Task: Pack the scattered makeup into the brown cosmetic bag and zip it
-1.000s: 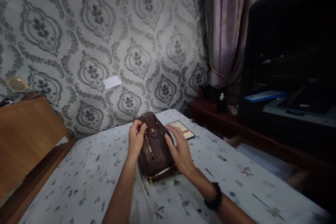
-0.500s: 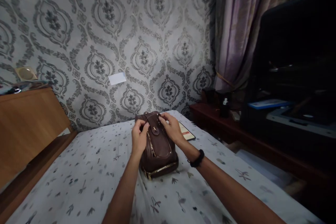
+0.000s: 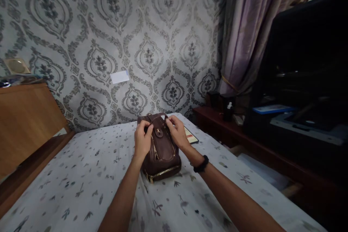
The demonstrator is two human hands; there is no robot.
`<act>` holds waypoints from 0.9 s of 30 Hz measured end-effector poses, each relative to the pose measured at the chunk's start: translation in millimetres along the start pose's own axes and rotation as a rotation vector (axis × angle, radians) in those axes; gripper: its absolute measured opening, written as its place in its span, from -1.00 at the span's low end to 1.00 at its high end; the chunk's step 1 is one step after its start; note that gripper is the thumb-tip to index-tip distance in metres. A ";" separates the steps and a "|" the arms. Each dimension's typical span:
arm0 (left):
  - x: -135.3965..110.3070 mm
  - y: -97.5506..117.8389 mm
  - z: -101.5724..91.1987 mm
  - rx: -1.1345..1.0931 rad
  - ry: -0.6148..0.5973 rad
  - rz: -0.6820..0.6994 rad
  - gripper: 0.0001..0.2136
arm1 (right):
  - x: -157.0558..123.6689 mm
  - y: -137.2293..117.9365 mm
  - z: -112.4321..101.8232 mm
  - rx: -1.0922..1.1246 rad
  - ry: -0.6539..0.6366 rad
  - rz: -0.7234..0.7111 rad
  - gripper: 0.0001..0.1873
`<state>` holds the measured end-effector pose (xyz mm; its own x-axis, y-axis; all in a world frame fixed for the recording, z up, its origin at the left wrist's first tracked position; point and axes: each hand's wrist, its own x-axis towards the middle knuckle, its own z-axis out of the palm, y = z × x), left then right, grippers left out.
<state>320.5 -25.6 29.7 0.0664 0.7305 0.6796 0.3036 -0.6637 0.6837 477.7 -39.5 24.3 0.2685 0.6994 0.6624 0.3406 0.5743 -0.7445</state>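
A dark brown leather bag (image 3: 165, 148) with gold zips and a small gold clasp on its front tab lies on the bed. Over its top end, a thin brown strap (image 3: 157, 116) arches between my two hands. My left hand (image 3: 141, 138) is closed at the strap's left end, thumb and fingers pinched together. At the right end, my right hand (image 3: 178, 132) pinches it too, with a black band on the wrist. The fingers partly hide the strap's ends. Just right of the bag lies a phone or tablet (image 3: 191, 137) with a lit screen, partly behind my right hand.
The bed has a white patterned sheet (image 3: 108, 174). A wooden headboard or cabinet (image 3: 29, 116) stands at left, and a dark red shelf (image 3: 201, 114) with small bottles at right. A large dark screen-like panel (image 3: 301, 54) rises above it. Behind is a patterned wall (image 3: 148, 14).
The strap has been lifted off the bag's top and now bows upward between my hands. The view has shifted slightly; the bag stays on the bed.
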 end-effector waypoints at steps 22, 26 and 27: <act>-69.7 28.5 -16.7 0.641 -0.362 0.737 -0.80 | -13.3 -1.5 0.0 0.285 0.043 0.133 -0.72; -72.8 24.0 -14.1 0.662 -0.320 0.779 -0.78 | -17.2 -7.5 -0.3 0.325 0.045 0.134 -0.71; -73.3 22.8 -13.2 0.670 -0.308 0.790 -0.78 | -17.8 -7.9 -0.5 0.338 0.048 0.137 -0.71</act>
<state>309.9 -96.4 -1.0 0.6789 0.2059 0.7047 0.5221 -0.8102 -0.2663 470.7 -56.6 18.5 0.3356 0.7632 0.5522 -0.0161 0.5907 -0.8067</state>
